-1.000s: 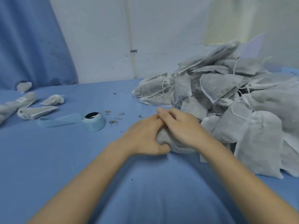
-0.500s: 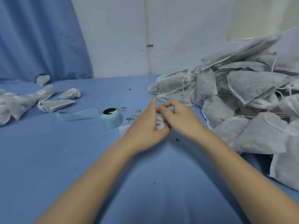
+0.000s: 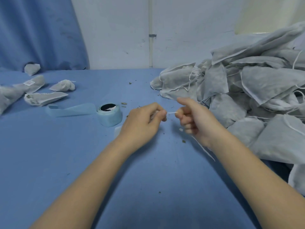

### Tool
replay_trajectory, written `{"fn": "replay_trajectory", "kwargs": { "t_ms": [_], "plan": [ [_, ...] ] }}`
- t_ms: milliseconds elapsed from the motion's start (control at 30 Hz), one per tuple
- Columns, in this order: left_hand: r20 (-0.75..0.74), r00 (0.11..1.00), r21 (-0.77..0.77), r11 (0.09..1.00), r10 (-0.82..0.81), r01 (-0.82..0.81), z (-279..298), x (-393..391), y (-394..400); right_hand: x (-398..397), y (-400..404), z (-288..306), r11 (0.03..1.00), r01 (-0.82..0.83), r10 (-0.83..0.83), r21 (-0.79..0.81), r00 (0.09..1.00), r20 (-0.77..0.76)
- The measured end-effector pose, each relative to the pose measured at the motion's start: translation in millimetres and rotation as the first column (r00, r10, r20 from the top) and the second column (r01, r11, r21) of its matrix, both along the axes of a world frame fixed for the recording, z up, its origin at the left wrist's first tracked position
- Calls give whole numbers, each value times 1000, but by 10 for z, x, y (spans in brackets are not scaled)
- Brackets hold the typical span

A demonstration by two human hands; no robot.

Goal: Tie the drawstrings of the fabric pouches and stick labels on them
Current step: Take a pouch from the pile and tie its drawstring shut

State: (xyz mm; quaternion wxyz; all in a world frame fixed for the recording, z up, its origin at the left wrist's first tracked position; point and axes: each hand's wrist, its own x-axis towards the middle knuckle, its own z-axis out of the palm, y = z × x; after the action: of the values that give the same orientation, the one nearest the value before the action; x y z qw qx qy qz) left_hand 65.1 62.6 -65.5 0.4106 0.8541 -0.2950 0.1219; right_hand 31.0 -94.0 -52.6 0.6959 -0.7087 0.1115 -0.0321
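Looking down, I see a blue desk (image 3: 49,162) with a white wall (image 3: 115,30) and blue curtain (image 3: 36,30) far behind. My left hand (image 3: 142,124) grips a pouch (image 3: 154,114) in the middle. My right hand (image 3: 196,119) pinches its drawstring (image 3: 171,113). A big pouch pile (image 3: 247,96) sits right; the label roll (image 3: 109,114) sits left.

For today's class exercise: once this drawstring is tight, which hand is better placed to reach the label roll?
Left. The left hand sits right beside the pale blue label roll; the right hand, pinching the white drawstring, is farther away.
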Motion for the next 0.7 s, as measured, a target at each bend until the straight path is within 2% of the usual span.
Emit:
{"fn": "replay_trajectory", "kwargs": {
  "t_ms": [67, 133, 200, 267, 333, 400, 467, 533, 600, 700],
  "plan": [
    [-75, 997, -117, 993, -11, 2, 8, -10, -28, 10, 9, 2, 925, -95, 106, 368, 994, -11],
    [-129, 991, -224, 974, -17, -13, 25, -17, -46, 5, 48, -7, 806, -169, 167, 568, 984, 56],
    [-163, 987, -328, 944, -15, -40, 33, -20, -38, -11, 95, -24, 717, -242, 213, 654, 969, 125],
    [-187, 982, -422, 903, -1, -80, 36, -25, -14, -24, 124, -45, 687, -312, 274, 657, 948, 163],
    [-210, 978, -473, 875, 5, -106, 31, -40, -4, -12, 150, -64, 707, -358, 323, 610, 931, 171],
    [-216, 976, -482, 867, 26, -129, 20, -58, -6, -3, 188, -64, 787, -379, 352, 487, 924, 149],
    [-217, 975, -484, 861, 53, -154, 16, -56, -1, -13, 226, -60, 884, -385, 365, 266, 923, 125],
    [-225, 971, -475, 862, 77, -178, 16, -51, 10, -23, 269, -58, 936, -350, 344, 42, 933, 110],
    [-214, 968, -397, 893, 133, -210, 7, -45, -3, -11, 309, -60, 958, -265, 277, -109, 953, 121],
    [-150, 962, -224, 940, 229, -259, -8, -79, -70, 12, 347, -69, 963, -102, 146, -248, 975, 168]
  ]
}}
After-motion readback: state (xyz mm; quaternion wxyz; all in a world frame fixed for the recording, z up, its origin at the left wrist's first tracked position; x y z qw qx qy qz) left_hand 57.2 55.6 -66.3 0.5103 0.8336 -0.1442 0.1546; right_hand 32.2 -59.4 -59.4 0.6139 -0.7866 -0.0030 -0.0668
